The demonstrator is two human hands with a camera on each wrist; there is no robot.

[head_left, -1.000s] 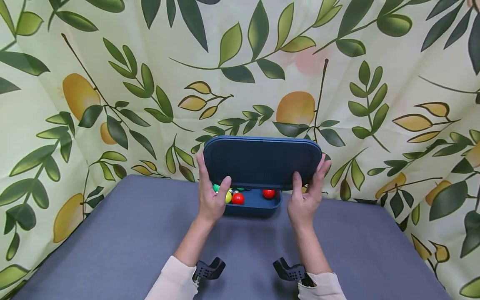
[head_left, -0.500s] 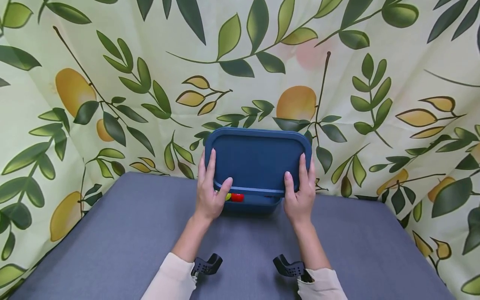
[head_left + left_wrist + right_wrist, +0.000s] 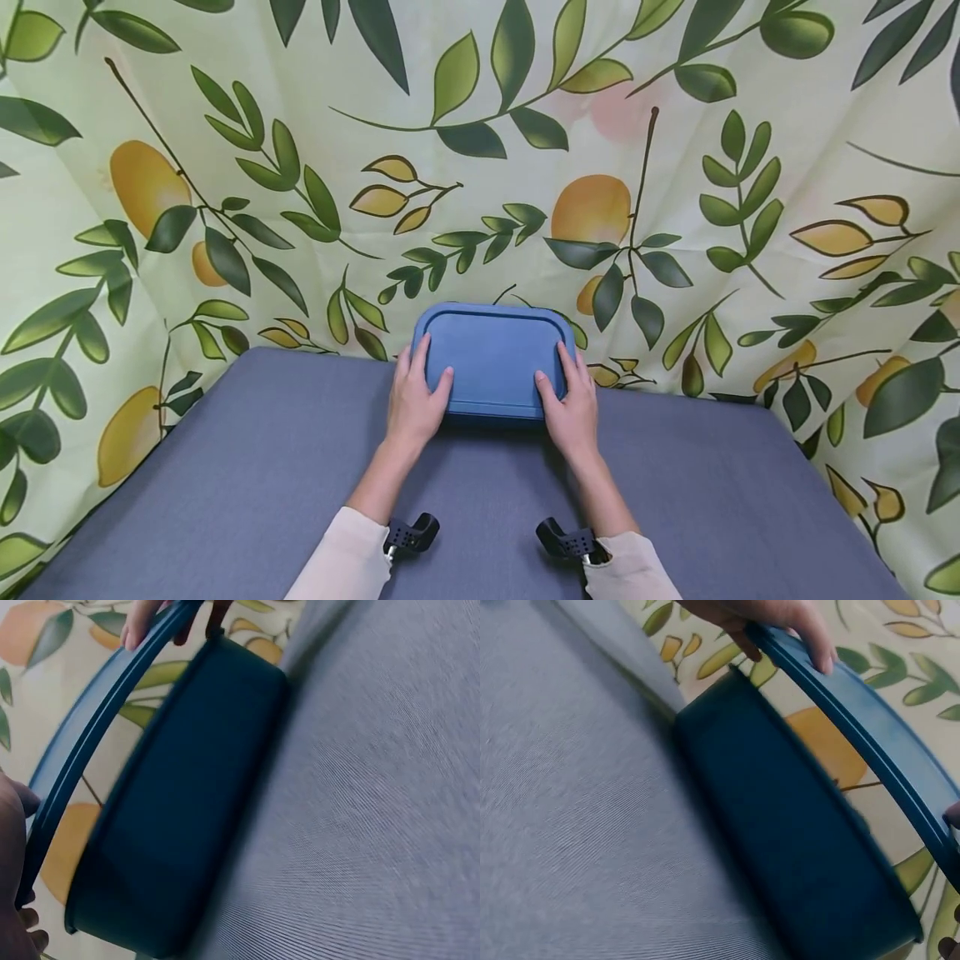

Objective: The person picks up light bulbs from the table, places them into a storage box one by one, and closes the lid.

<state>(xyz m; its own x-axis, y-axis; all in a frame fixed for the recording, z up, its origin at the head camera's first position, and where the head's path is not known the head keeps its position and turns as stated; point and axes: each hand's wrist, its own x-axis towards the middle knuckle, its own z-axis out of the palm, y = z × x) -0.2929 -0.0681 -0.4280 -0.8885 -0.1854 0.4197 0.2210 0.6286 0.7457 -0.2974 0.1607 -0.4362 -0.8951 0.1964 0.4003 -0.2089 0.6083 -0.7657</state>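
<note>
My left hand [image 3: 415, 402] and right hand [image 3: 573, 408] grip a blue rectangular lid [image 3: 491, 358] by its two short ends, thumbs on the top face. The lid has rounded corners and a raised rim. Beneath it stands a dark blue box [image 3: 172, 802] on the table, its long side showing in both wrist views. A gap shows between the lid's edge and the box [image 3: 795, 817] rim, with the patterned cloth visible through it. Whatever lies inside the box is hidden by the lid and walls.
A grey-blue table surface [image 3: 285, 475] spreads around the box. Close behind stands a cloth backdrop [image 3: 450, 75] printed with leaves and fruit, also along both sides. A black wrist camera [image 3: 414, 533] is strapped to each forearm.
Both hands have lowered the lid over the box and tipped it flatter, drawing slightly closer together. The colourful balls seen in the box earlier are now covered from view.
</note>
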